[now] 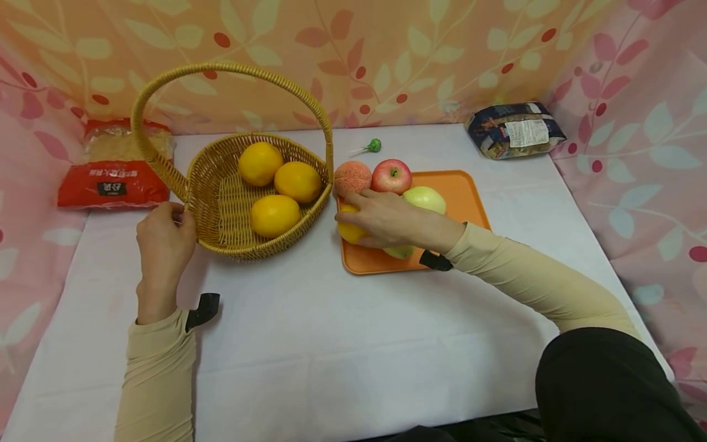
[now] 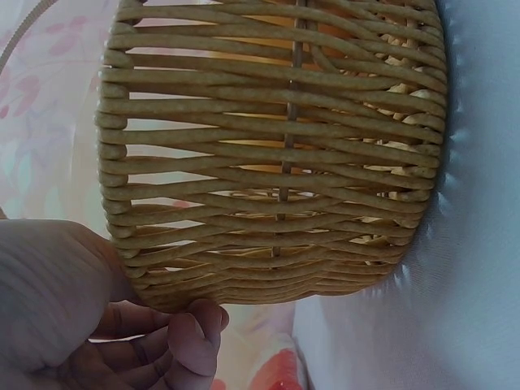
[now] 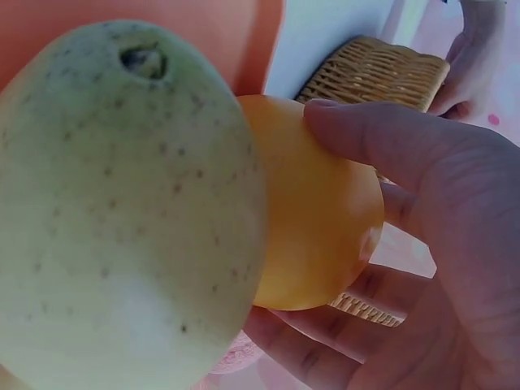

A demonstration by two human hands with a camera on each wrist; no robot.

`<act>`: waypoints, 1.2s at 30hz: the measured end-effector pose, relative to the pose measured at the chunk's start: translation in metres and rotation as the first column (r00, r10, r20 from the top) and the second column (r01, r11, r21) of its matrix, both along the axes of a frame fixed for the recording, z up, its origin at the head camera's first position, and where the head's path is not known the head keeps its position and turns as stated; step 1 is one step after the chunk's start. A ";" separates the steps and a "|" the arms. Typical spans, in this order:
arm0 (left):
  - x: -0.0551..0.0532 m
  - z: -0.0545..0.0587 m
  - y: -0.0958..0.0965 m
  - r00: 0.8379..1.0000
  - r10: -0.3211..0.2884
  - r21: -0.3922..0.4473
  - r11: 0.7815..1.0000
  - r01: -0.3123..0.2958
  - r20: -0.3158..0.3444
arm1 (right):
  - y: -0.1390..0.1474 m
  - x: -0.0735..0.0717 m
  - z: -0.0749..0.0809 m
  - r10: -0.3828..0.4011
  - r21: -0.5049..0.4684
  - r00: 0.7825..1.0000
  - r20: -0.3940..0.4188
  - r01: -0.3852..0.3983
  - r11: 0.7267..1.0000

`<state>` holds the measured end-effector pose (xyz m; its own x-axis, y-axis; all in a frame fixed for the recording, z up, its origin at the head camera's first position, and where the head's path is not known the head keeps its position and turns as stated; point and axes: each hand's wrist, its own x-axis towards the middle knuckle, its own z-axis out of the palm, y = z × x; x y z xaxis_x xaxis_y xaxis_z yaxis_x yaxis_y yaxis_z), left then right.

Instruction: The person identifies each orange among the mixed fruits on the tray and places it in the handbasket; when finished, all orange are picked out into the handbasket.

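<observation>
At the left of the head view, my left hand (image 1: 166, 239) pinches the rim of a wicker basket (image 1: 221, 212) near the handle's foot. Three yellow lemons (image 1: 275, 216) lie inside the basket. My right hand (image 1: 386, 218) reaches over an orange tray (image 1: 461, 196) and grips another lemon (image 3: 317, 211) at its left edge, thumb on one side and fingers on the other. Beside that lemon sits a pale green speckled fruit (image 3: 122, 211). A second green fruit (image 1: 399, 252) is partly hidden under the hand. A red apple (image 1: 392, 176) and a pinkish round fruit (image 1: 353, 178) lie behind.
A green lollipop (image 1: 374, 145) lies behind the tray. A red and clear food bag (image 1: 113, 184) stands back left, and a dark blue packet (image 1: 516, 131) back right. The basket's tall handle (image 1: 232, 69) arches over it. Patterned curtains (image 1: 386, 61) border the white table.
</observation>
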<state>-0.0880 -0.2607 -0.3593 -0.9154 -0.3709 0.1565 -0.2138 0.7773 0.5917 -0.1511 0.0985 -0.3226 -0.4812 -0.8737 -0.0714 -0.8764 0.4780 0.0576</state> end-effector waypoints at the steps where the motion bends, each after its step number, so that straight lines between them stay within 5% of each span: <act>1: 0.000 0.000 0.000 1.000 0.000 0.000 1.000 0.000 -0.003 | 0.000 0.000 0.000 0.004 -0.004 1.000 -0.005 -0.004 1.000; 23: -0.001 0.001 -0.001 1.000 -0.004 -0.011 1.000 0.004 -0.008 | -0.003 0.017 0.047 0.082 -0.234 0.996 -0.021 -0.085 0.968; 36: -0.001 0.000 -0.002 1.000 -0.005 -0.009 1.000 0.005 0.005 | -0.036 0.006 0.058 0.113 -0.315 0.991 -0.066 -0.128 0.941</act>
